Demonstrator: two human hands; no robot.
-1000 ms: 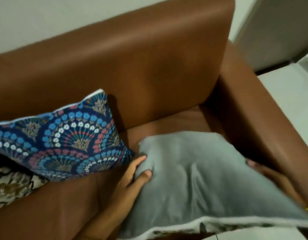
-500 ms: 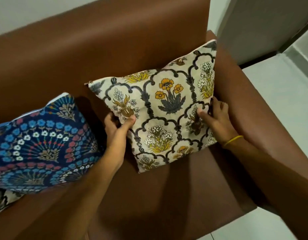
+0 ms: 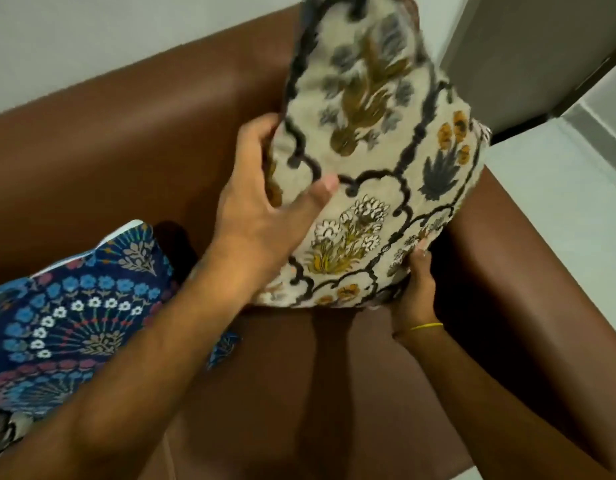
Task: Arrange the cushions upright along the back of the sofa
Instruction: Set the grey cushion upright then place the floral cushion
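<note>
Both hands grip cream floral cushion (image 3: 376, 161), lifted above brown sofa (image 3: 133, 140) seat: left hand (image 3: 261, 216) clasping left edge, right hand (image 3: 415, 289) pinching bottom corner. Blue patterned cushion (image 3: 74, 313) leans at left.

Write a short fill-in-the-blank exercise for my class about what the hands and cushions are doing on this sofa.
1. Both hands hold the cream ______-patterned cushion.
2. The left hand grips that cushion's left edge with its ______ pressed on the front.
3. The blue cushion leans on the sofa, to the ______ of the floral one.
4. The right hand has a ______ band at its wrist.

Missing words: floral; thumb; left; yellow
</note>
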